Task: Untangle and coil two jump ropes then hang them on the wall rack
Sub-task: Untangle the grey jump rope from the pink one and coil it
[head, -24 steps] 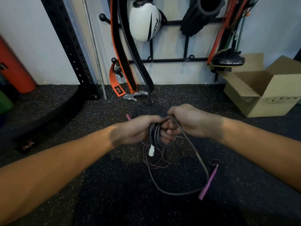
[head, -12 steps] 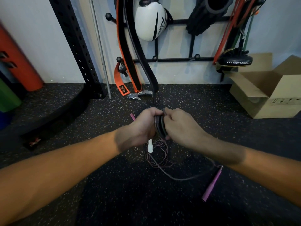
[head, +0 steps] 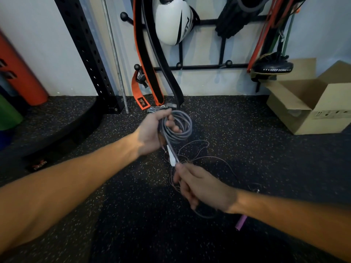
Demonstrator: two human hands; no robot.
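A: Head view. What's different from half a second ago?
B: Both hands were bunched together on the grey rubbery jump rope (head: 187, 128). Now they're apart. The right hand (head: 205, 188) is drawn back toward the body, pulling the rope's free tail straight out from the loops.
A: Loops OK?
B: Several round turns, held up over the speckled black rubber floor (head: 266, 149), below the black wall rack (head: 201, 67). Only a short slack tail is left, curving from under the right hand to the pink plastic handle (head: 240, 223) on the floor. My guess: a wrap or two to go.
A: Second rope?
B: The thin pinkish wire rope (head: 197, 158) is a loose tangle on the floor under the hands. Nothing hung yet.
A: Hand poses?
B: Left hand (head: 152, 133) forward, fingers through the loops and curled round them, white handle (head: 172, 160) hanging just below. Right hand's fingers are curled round the tail, pinching it beside that handle.
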